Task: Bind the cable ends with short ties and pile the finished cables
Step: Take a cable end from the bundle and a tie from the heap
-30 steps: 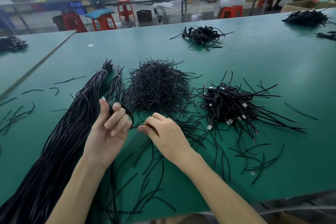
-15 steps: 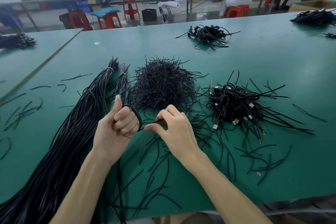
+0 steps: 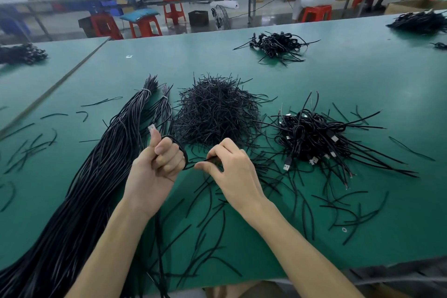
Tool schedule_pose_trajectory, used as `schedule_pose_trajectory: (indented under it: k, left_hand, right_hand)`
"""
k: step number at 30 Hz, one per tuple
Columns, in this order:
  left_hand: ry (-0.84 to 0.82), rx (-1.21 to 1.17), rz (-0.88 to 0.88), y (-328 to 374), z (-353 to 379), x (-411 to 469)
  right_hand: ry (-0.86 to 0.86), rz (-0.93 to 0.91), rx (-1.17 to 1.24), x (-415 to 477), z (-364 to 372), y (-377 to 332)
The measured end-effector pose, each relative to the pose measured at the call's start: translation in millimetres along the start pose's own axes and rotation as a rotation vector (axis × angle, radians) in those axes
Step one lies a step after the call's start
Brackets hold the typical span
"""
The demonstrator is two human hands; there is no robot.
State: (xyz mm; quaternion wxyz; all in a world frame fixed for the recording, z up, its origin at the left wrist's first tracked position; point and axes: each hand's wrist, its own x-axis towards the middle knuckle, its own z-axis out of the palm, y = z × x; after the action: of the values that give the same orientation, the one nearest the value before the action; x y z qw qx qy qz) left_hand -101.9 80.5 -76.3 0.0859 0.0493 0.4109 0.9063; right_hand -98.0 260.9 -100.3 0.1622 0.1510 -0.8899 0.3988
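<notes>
My left hand [image 3: 157, 167] grips a black cable [image 3: 182, 146] looped round its curled fingers, thumb up, with the cable's white plug [image 3: 152, 127] showing above the thumb. My right hand [image 3: 232, 172] pinches the same cable's strand [image 3: 210, 159] just right of the loop. A mound of short black ties [image 3: 215, 111] lies behind both hands. To the right sits the pile of finished cables [image 3: 312, 138] with white and silver plugs. A long bundle of unbound black cables [image 3: 92, 191] runs along the left.
Loose black ties [image 3: 208, 215] lie scattered on the green table [image 3: 362, 80] near its front edge. Other cable piles [image 3: 278, 45] sit farther back and at the far right [image 3: 418, 22]. A second table [image 3: 36, 80] adjoins on the left. A person sits on a red stool [image 3: 316, 13] beyond.
My left thumb has lifted upright and the cable now loops round the left fingers. My right hand has drawn the strand slightly rightward while staying close to the left hand.
</notes>
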Motion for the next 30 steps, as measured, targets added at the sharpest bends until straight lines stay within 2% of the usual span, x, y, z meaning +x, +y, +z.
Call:
schedule_pose_trajectory:
  k: [4,9,14,20,27,30]
  left_hand:
    - [-0.040,0.071,0.082,-5.5,-1.6,4.6]
    - [-0.080,0.167,0.119,-11.5,0.2,5.0]
    - [-0.257,0.314,0.011,-15.1,6.4,-3.0]
    - [-0.313,0.371,-0.035,-16.5,12.1,-4.5]
    - [-0.269,0.463,0.045,-22.7,7.6,2.6]
    - [-0.189,0.556,0.121,-25.8,4.6,5.1]
  right_hand:
    - [-0.032,-0.027,0.032,-0.6,1.3,-0.6]
    - [-0.122,-0.180,0.062,-3.1,0.9,-1.7]
    - [-0.131,-0.196,0.131,-3.0,-3.5,-3.3]
    - [-0.071,-0.194,0.165,-4.8,-5.2,-3.5]
    - [0.004,-0.171,0.099,-2.4,-4.2,-1.7]
    - [0.052,-0.143,0.079,-1.0,-4.4,0.4]
